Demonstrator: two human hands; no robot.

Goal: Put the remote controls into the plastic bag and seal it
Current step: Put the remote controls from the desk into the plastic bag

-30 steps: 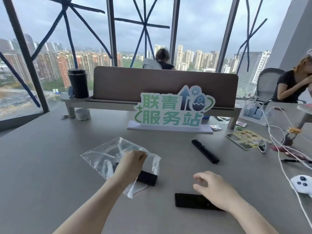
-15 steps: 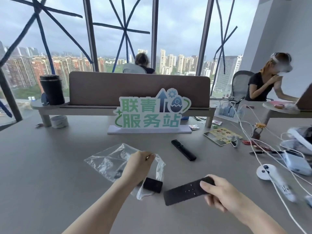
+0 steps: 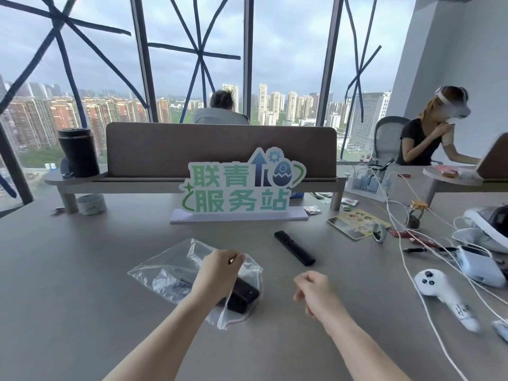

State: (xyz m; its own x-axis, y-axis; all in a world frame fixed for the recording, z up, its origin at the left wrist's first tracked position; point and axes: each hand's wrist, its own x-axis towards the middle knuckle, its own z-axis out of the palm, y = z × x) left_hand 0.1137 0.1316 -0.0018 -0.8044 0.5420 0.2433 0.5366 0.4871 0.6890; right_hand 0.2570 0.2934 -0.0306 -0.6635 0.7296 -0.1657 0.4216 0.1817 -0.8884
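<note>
Gone from the right hand [image 3: 319, 294] is the flat black remote it was carrying half a second ago; that hand now hovers empty above the grey worktop [image 3: 82, 284], fingers loosely curled, grasping nothing. Just to its left, the left hand [image 3: 217, 273] pinches the upper lip of the clear plastic bag [image 3: 165, 270], lifting the mouth open (the zip edge sags toward the camera). Inside the bag, dark remote controls [image 3: 242, 296] lie flat, their near ends at the opening, partly hidden by the left wrist; how many there are cannot be told. One slim black remote [image 3: 294, 251] lies loose on the worktop beyond the right hand, well apart from the bag, angled from upper left to lower right.

Farther back, a green-lettered sign [image 3: 242, 185] stands on a white base in front of a brown desk divider [image 3: 220, 149], with a black tumbler [image 3: 78, 152] on the shelf at the left end and a roll of tape [image 3: 91, 204] below it. On the right, white cables [image 3: 398, 215] trail past a white game controller [image 3: 433, 283], a pale power bank [image 3: 479, 266] and a printed card [image 3: 357, 224]. Two seated people work beyond, by taped windows overlooking tower blocks.
</note>
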